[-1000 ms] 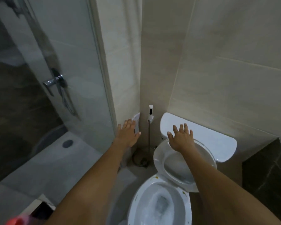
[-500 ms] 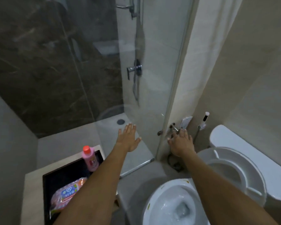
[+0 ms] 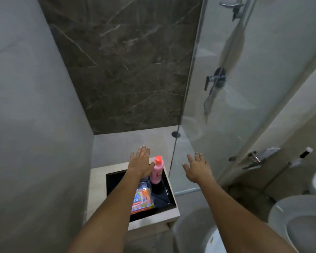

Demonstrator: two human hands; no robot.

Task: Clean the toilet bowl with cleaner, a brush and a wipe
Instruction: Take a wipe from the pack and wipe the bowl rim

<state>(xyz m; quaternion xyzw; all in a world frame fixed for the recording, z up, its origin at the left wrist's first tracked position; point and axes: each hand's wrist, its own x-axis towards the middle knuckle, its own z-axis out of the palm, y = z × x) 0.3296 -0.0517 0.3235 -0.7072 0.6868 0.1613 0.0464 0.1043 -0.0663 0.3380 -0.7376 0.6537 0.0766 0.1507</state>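
A pink cleaner bottle [image 3: 157,171] with an orange-red cap stands upright in a black tray [image 3: 164,198] sunk into a low beige stand. A colourful pack of wipes [image 3: 142,199] lies in the same tray, partly under my left forearm. My left hand [image 3: 141,163] hovers flat with fingers spread, just left of the bottle, its thumb close to the cap. My right hand [image 3: 197,168] is stretched out open, right of the bottle, holding nothing. The white toilet [image 3: 299,221] with its raised seat shows at the lower right edge. No brush is visible.
A glass shower screen [image 3: 217,110] stands right of the stand, with a chrome tap [image 3: 214,79] behind it. A bidet sprayer [image 3: 304,155] hangs on the beige wall near the toilet. A grey wall [image 3: 26,125] closes the left side.
My view has swung left from the toilet to the stand. Both hands moved left with it, the left hand arriving beside the pink bottle and the right leaving the toilet seat.
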